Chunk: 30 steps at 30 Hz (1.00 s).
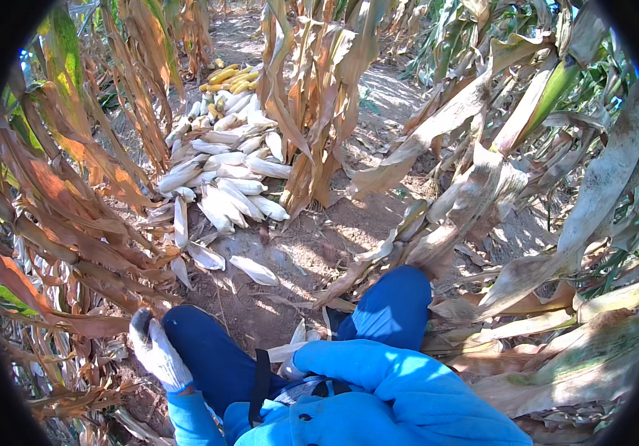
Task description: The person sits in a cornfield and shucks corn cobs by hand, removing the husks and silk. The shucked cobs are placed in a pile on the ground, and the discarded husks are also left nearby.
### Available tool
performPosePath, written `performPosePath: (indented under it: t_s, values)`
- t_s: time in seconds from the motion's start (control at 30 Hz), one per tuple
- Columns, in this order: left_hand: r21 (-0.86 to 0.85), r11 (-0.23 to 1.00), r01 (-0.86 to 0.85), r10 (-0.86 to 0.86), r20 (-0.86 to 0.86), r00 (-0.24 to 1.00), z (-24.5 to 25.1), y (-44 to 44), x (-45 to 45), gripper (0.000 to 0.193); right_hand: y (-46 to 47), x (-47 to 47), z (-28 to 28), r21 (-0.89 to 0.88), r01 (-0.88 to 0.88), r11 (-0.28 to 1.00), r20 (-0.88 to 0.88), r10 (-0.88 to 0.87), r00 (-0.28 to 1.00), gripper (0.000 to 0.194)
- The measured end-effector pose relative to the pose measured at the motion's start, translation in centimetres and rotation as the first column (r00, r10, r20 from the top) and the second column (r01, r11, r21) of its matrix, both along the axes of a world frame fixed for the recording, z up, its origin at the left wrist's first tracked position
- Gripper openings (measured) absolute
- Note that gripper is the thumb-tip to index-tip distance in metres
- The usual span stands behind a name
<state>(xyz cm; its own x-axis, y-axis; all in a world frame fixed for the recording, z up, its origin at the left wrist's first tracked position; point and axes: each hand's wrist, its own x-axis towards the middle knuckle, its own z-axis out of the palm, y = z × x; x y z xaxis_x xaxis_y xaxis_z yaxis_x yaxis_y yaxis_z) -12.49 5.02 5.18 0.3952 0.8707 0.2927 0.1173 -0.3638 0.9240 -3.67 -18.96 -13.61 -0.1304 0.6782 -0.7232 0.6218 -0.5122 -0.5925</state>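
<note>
My left hand (159,357), in a white knit glove, is beside my left knee near the dry maize leaves. Its fingertip area looks dark, and I cannot tell whether it holds anything. My right hand (290,369), also gloved, is low between my thighs and mostly covered by the blue sleeve (358,359). Pale husk (283,352) lies right by it; whether the fingers grip it is hidden. On the ground ahead is a heap of maize ears in pale husks (230,161). A single husked piece (254,270) lies nearer to me.
Bare yellow maize cobs (233,77) lie at the heap's far end. A dry maize stalk clump (314,111) stands at the heap's right side. Brown stalks (57,240) crowd my left, and long dry leaves (464,217) lean in from the right. Brown soil (297,240) shows between.
</note>
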Motion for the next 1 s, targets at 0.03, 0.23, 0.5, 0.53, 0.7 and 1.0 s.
performPosePath:
  t_s: [0.03, 0.23, 0.5, 0.53, 0.7, 1.0]
  values:
    - [-0.16, 0.987, 0.018, 0.001, 0.118, 0.993, 1.9, -0.6, 1.9, 0.024, 0.1, -0.3, 0.2, -0.009, -0.009, 1.0, 0.01, 0.009, 1.0, 0.04]
    - [-0.078, 0.94, 0.333, -0.314, 0.192, 0.93, 6.9, -0.7, 12.4, 0.026, 1.1, -1.2, 1.2, -0.057, -0.048, 0.997, 0.062, 0.052, 0.997, 0.042]
    - [0.078, 0.872, 0.484, -0.446, -0.283, 0.849, -0.8, 2.1, 21.5, 0.034, 1.0, -1.9, 0.5, -0.12, -0.123, 0.985, -0.084, 0.113, 0.99, 0.045]
    - [-0.047, 0.889, 0.456, -0.45, -0.274, 0.85, -1.5, 2.0, 21.7, 0.034, 1.0, -1.8, 0.4, -0.13, -0.145, 0.981, -0.122, 0.129, 0.984, 0.046]
    - [-0.676, 0.609, 0.415, -0.306, 0.283, 0.909, -0.8, 2.8, 20.5, 0.025, 2.0, -0.5, -1.3, -0.188, -0.272, 0.944, -0.305, 0.207, 0.93, 0.048]
    - [-0.659, 0.635, 0.402, -0.203, 0.36, 0.911, -0.1, 6.7, 21.3, 0.026, 5.2, 1.5, -4.2, -0.173, -0.488, 0.855, -0.56, 0.323, 0.763, 0.063]
